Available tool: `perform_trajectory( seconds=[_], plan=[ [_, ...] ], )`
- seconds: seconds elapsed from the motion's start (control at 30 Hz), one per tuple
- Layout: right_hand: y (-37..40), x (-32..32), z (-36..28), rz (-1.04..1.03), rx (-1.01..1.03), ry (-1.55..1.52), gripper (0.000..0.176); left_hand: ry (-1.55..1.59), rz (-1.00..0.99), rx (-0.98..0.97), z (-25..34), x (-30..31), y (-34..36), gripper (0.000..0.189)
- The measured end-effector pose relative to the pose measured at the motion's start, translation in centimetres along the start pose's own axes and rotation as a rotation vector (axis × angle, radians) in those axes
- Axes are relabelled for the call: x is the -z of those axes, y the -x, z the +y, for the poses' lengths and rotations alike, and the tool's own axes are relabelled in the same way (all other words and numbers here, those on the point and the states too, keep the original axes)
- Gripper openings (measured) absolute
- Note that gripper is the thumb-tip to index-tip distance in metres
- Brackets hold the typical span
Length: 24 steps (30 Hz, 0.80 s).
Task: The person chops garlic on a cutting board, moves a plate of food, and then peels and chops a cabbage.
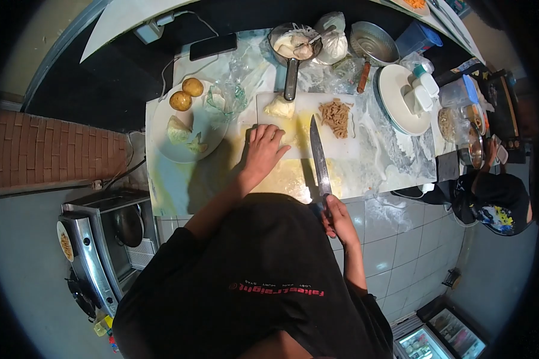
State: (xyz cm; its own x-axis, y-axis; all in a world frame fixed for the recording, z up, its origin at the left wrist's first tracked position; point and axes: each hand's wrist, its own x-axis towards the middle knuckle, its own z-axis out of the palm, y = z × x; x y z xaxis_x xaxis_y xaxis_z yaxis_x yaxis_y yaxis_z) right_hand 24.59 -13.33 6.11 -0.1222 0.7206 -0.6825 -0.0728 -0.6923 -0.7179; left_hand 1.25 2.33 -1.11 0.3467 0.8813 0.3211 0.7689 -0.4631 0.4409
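Near the middle of the frame the left hand (263, 149) lies flat on the lower left corner of a white cutting board (302, 110), fingers spread apart and gripping nothing. The right hand (338, 218), lower and right of centre, is closed around the handle of a knife (319, 158). The long blade points up the frame across the lower edge of the board, just right of the left hand and not touching it.

On the board, a pile of brown strips (335, 116) sits to the upper right of the blade tip, and a pale chunk (279, 107) sits at the upper left corner. Left of the board a white plate (161, 119) holds two potatoes (186, 94) and a cut piece of cabbage (178, 128). Above the board, at the top of the frame, stands a saucepan (293, 45) with its handle pointing down towards the board, and a metal bowl (374, 42) is to its right. A stove (102, 239) shows at lower left, and another person (491, 200) is at the right edge
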Motion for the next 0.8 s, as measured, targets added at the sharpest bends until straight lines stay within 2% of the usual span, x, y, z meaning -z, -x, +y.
perform_trajectory(
  seconds=[0.1,0.3,0.37,0.5,0.57,0.63,0.8],
  plan=[
    [0.1,-0.4,-0.2,0.034,-0.009,-0.020,0.039,0.029,0.006,-0.015,-0.1,-0.1,0.0,0.031],
    [-0.8,-0.4,0.7,0.077,0.054,0.198,0.042,0.146,0.039,-0.051,-0.7,-0.7,0.0,0.020],
    [-1.9,0.2,2.5,0.186,0.249,0.437,0.046,0.181,0.027,-0.059,-0.8,-0.7,-0.2,0.019],
    [-1.6,-0.4,1.8,0.248,0.205,0.592,0.049,0.264,0.069,-0.024,-0.9,-0.8,-0.3,0.016],
    [-2.4,-0.1,3.6,0.368,0.405,0.709,0.041,0.300,0.066,0.003,-1.2,-1.1,-0.1,0.015],
    [-1.6,-1.1,1.8,0.349,0.355,0.725,0.040,0.265,0.149,-0.095,-1.4,-1.3,0.2,0.011],
    [-1.0,-3.0,-0.3,0.335,0.261,0.785,0.038,0.231,0.257,-0.132,-1.3,-1.4,0.8,0.010]
  ],
)
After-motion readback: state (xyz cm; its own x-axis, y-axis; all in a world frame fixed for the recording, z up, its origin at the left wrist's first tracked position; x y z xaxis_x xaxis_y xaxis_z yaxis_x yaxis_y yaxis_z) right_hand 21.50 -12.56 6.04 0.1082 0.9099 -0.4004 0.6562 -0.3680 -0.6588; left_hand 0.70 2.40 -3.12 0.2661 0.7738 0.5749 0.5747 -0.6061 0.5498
